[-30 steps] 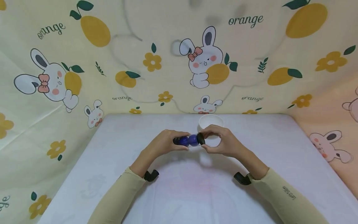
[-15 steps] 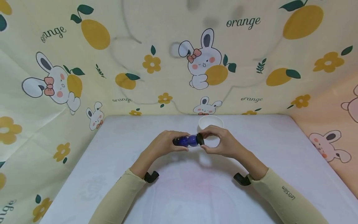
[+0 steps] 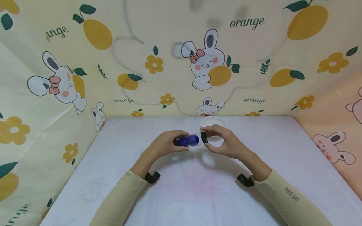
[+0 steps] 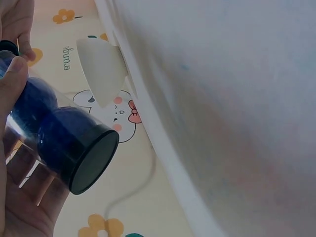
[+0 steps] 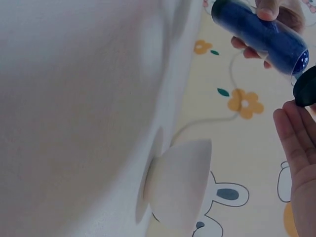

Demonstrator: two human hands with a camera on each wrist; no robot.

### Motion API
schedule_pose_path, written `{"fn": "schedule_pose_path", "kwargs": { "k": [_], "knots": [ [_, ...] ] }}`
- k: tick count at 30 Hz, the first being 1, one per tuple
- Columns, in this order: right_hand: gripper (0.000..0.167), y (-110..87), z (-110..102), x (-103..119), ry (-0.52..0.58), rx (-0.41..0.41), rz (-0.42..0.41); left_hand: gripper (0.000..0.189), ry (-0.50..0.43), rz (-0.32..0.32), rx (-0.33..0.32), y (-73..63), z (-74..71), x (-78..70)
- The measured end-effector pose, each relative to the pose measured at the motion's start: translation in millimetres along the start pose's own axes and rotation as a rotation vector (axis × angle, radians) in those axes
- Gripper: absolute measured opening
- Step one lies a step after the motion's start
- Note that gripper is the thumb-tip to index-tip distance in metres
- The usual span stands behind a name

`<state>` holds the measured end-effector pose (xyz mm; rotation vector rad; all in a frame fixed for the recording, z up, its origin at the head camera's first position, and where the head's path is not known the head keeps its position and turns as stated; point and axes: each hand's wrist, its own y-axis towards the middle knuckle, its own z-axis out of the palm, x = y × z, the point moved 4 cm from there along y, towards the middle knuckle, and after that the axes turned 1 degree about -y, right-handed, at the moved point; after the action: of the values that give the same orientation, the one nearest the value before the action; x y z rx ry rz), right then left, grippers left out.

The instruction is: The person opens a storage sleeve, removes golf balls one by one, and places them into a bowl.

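Note:
My left hand holds a clear tube that lies nearly level above the table. Rounded blue contents, like two balls end to end, fill it; a black base closes its left end in the left wrist view. Between thumb and fingertips, my right hand pinches a round black lid. That lid is a small gap away from the tube's uncovered right end. In the right wrist view the lid is cut off by the frame's edge, close to the blue contents.
Behind the right hand a white bowl stands near the table's back edge, partly hidden by the fingers. White cloth covers the table. A patterned curtain rises at the back and both sides.
The lid has come off the tube's right end, in the right hand's pinch. The tube and left hand have shifted slightly left.

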<state>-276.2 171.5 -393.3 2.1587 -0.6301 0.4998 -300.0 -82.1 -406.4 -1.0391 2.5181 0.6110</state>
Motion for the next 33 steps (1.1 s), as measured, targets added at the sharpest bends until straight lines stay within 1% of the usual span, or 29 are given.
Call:
{"fn": "schedule_pose_path", "kwargs": {
  "k": [7, 10, 15, 22, 26, 33],
  "knots": [
    [0.054, -1.7, 0, -5, 0.000, 0.000, 0.031, 0.060, -0.004, -0.034, 0.009, -1.5, -2.0, 5.0],
    [0.053, -2.3, 1, -8, -0.003, 0.015, 0.067, 0.060, -0.002, -0.041, 0.016, -1.7, -2.2, 6.7],
    [0.050, -4.6, 3, -12, 0.000, 0.067, 0.156, 0.060, -0.008, -0.046, 0.021, -1.9, -3.1, 8.6],
    [0.048, -9.6, 8, -17, -0.005, 0.134, 0.214, 0.061, 0.007, -0.062, 0.018, -1.5, -4.9, 11.3],
    [0.048, -13.9, 11, -22, -0.027, 0.163, 0.256, 0.061, 0.013, -0.072, 0.016, -2.0, -5.9, 11.8],
    [0.048, -20.4, 14, -24, -0.039, 0.220, 0.311, 0.061, 0.007, -0.080, 0.017, -2.9, -5.8, 12.5]
  ]
}}
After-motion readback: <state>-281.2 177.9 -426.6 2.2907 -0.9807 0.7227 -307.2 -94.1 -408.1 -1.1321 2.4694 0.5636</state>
